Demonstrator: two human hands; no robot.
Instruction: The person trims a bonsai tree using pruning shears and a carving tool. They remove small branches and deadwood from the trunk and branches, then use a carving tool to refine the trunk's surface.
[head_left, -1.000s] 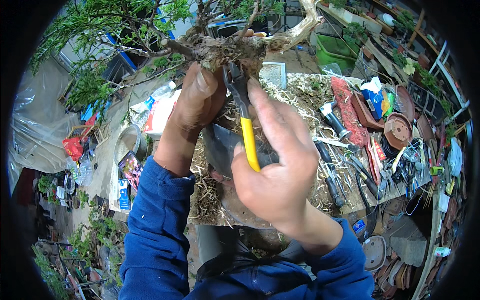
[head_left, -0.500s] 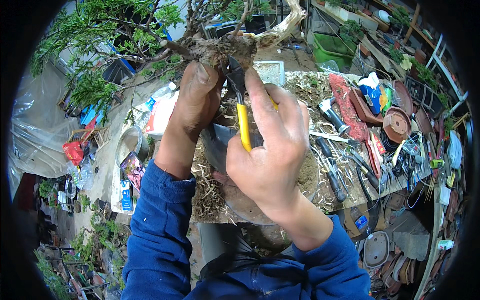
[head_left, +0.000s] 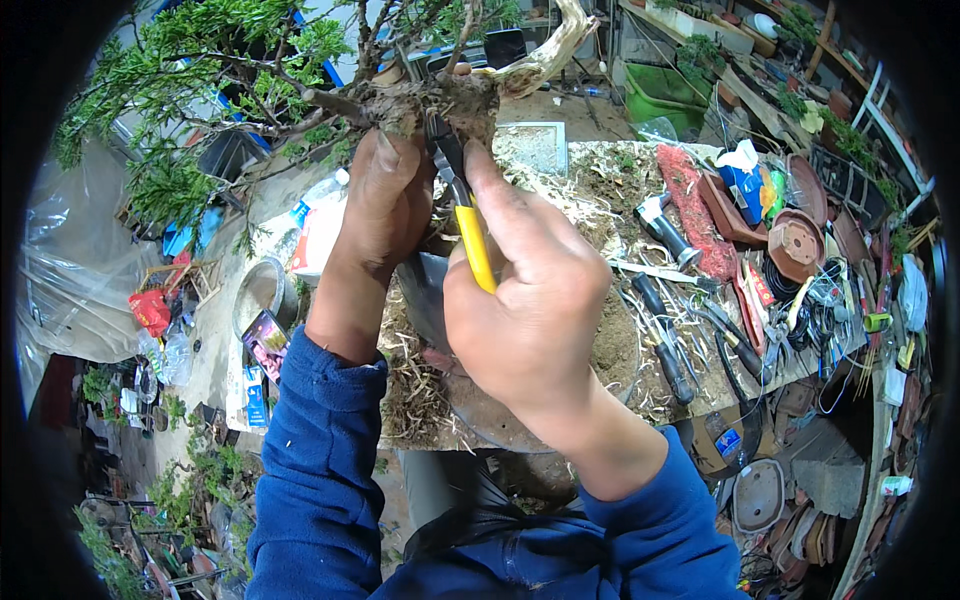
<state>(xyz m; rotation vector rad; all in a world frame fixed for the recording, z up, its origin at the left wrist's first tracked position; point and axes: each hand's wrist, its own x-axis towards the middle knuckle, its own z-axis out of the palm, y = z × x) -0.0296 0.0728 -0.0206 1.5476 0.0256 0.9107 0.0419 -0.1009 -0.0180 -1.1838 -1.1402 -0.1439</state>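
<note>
A small green conifer tree [head_left: 200,80] with a bare root ball [head_left: 440,100] and a pale deadwood branch [head_left: 545,55] is held up over a dirt-strewn workbench [head_left: 620,190]. My left hand [head_left: 385,205] grips the root ball from below at the trunk base. My right hand [head_left: 530,300] is closed on yellow-handled pliers [head_left: 462,195], whose dark jaws touch the roots just beside my left thumb. A dark pot [head_left: 425,295] sits beneath both hands, mostly hidden.
Several hand tools [head_left: 670,330] lie on the bench to the right, with a red brush-like mat [head_left: 695,205], brown pots [head_left: 795,240] and wire coils. A green crate [head_left: 665,100] stands behind. Plastic sheeting [head_left: 70,280], a metal bowl [head_left: 262,290] and clutter are on the left.
Both hands and the tree have stayed close together; the view has shifted slightly, and the pliers' jaws stay at the roots with my right hand a little lower.
</note>
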